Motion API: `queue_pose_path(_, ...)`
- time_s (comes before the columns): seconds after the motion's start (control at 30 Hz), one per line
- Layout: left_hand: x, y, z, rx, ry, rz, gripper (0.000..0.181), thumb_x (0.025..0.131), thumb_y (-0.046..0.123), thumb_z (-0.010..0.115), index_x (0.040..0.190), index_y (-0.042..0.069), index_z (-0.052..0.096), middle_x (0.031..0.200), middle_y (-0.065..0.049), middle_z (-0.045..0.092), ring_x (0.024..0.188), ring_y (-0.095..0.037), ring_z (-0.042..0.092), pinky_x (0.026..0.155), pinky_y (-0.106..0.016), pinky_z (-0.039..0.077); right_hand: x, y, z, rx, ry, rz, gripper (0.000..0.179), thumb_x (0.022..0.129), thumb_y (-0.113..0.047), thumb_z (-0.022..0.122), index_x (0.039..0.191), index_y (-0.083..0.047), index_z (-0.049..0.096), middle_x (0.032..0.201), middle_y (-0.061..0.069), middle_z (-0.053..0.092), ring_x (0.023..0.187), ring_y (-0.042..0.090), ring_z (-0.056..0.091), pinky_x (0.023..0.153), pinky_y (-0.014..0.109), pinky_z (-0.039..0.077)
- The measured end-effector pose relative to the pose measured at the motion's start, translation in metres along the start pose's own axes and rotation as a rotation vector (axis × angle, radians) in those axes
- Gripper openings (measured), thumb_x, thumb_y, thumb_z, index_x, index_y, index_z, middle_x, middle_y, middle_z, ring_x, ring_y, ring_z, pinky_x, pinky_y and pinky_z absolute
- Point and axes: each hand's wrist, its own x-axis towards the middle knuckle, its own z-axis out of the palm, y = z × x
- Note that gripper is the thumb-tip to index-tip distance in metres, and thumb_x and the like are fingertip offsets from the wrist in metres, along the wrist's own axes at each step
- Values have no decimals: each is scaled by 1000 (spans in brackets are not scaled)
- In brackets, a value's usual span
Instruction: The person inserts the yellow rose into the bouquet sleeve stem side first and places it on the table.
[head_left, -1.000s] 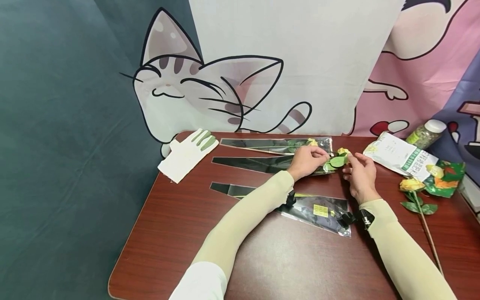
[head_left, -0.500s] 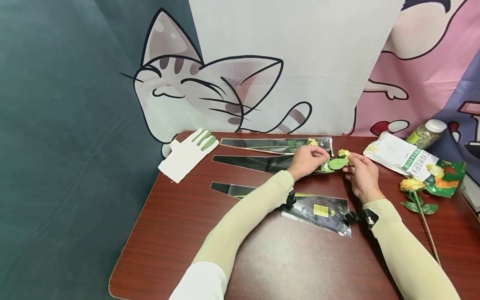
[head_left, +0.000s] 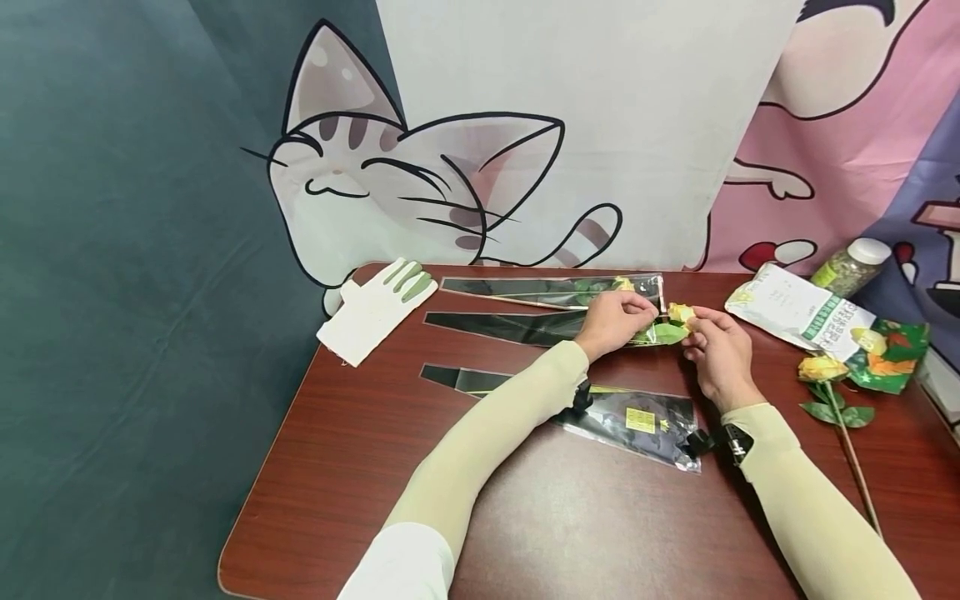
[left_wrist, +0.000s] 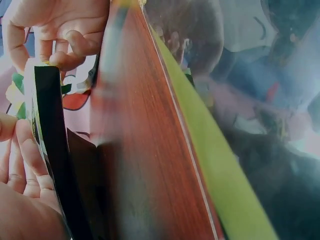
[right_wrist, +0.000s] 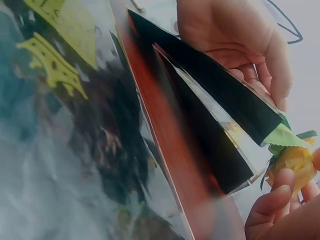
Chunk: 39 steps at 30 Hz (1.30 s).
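Rose: yellow bloom just past the wide right end of the middle sleeve, a green leaf below it.
Right hand: thumb and fingers clamped on the bloom.
Left hand: thumb and fingertips pinching the dark sleeve near its wide end.
Upper sleeve: behind the middle one, a second yellow bloom showing near its right end.
Lower sleeve: nearer the person, yellow square printed on it, partly under the left forearm.
Loose rose: flat on the table, right of the right hand.
Far right: white pouch beside a white-capped jar.
Far left: white-and-green glove.
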Motion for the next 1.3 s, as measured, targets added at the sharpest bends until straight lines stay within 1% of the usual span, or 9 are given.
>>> queue_pose_path(0.1, -1, 1, -1, 7, 5, -3, 8, 97, 32, 78, 99, 26, 82, 86, 17, 76, 76, 7, 66, 71, -11, 51, -2, 2, 1, 14, -25, -8, 13, 99, 4, 67, 104, -7, 70, 82, -1, 70, 53, 13, 62, 44, 22, 47)
queue_pose_path(0.23, -1, 2, 0, 19, 14, -2, 8, 97, 33, 78, 99, 26, 82, 86, 18, 76, 76, 7, 66, 71, -11, 51, -3, 5, 1, 18, -42, -11, 14, 99, 5, 67, 104, -7, 70, 79, -1, 70, 53, 13, 62, 44, 22, 47)
queue_pose_path(0.33, -1, 2, 0, 25, 20, -3, 8, 97, 33, 78, 99, 27, 82, 86, 18, 76, 76, 8, 65, 72, -10, 50, -3, 6, 1, -4, -50, -8, 15, 98, 5, 67, 103, -9, 70, 77, -2, 70, 54, 12, 63, 44, 21, 47)
queue_pose_path(0.57, 0, 1, 1, 27, 29, 2, 9, 97, 34, 78, 98, 26, 82, 85, 17, 76, 76, 7, 65, 71, -10, 50, -6, 10, 2, -60, -82, -13, 17, 97, 6, 70, 105, -9, 71, 81, -3, 73, 58, 11, 65, 46, 19, 46)
queue_pose_path(0.8, 1, 0, 1, 42, 26, -1, 9, 97, 35, 79, 98, 27, 82, 85, 18, 75, 77, 8, 65, 71, -10, 49, -7, 11, 1, -158, -108, -4, 20, 95, 1, 75, 111, -10, 71, 83, -5, 76, 61, 8, 66, 49, 18, 50)
queue_pose_path(0.97, 2, -1, 0, 42, 24, -2, 8, 97, 34, 78, 99, 27, 83, 86, 18, 76, 77, 8, 65, 72, -10, 50, -6, 12, 1, -232, -132, -4, 23, 96, -2, 76, 116, -12, 71, 83, -7, 76, 63, 7, 66, 50, 17, 49)
queue_pose_path(1.1, 2, -1, 0, 38, 19, 4, 8, 97, 34, 78, 99, 27, 83, 86, 18, 76, 78, 8, 66, 72, -10, 50, -5, 13, 1, -268, -144, 0, 22, 96, -3, 77, 114, -13, 71, 82, -8, 76, 62, 7, 66, 49, 17, 50)
queue_pose_path(1.3, 1, -1, -1, 36, -1, 36, 10, 98, 33, 77, 100, 25, 83, 86, 17, 75, 78, 7, 65, 71, -11, 50, -4, 13, -2, -361, -162, 13, 19, 96, -6, 77, 113, -16, 72, 82, -9, 76, 60, 6, 66, 49, 18, 50)
